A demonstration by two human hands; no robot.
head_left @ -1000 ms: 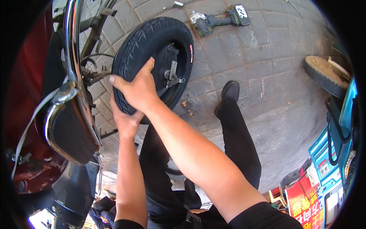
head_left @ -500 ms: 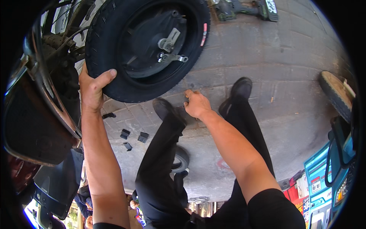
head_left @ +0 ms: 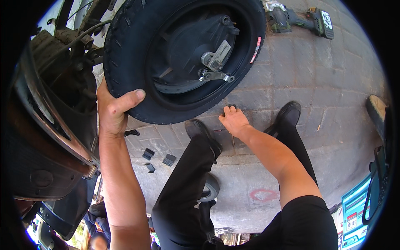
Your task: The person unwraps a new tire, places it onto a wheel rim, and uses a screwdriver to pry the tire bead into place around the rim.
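Note:
A black tyre on its wheel (head_left: 137, 50), with a hub and metal lever (head_left: 216, 62), fills the upper middle, leaning beside the vehicle. My left hand (head_left: 114, 108) grips the tyre's lower left edge, thumb on the sidewall. Down at the paving, right of the tyre's bottom, my right hand (head_left: 233, 121) is closed on a screwdriver (head_left: 233, 146), whose handle is mostly hidden; its thin shaft shows below the fingers.
A vehicle with a chrome bar (head_left: 54, 116) borders the left. A cordless impact wrench (head_left: 300, 21) lies top right. Small black pieces (head_left: 168, 160) lie by my left leg. Another tyre (head_left: 377, 114) and a turquoise case (head_left: 354, 212) are at the right; another person (head_left: 96, 221) is lower left.
My right hand has left the tyre's tread and gone down to the screwdriver on the paving. My left hand still holds the wheel, which now shows its hub side more fully.

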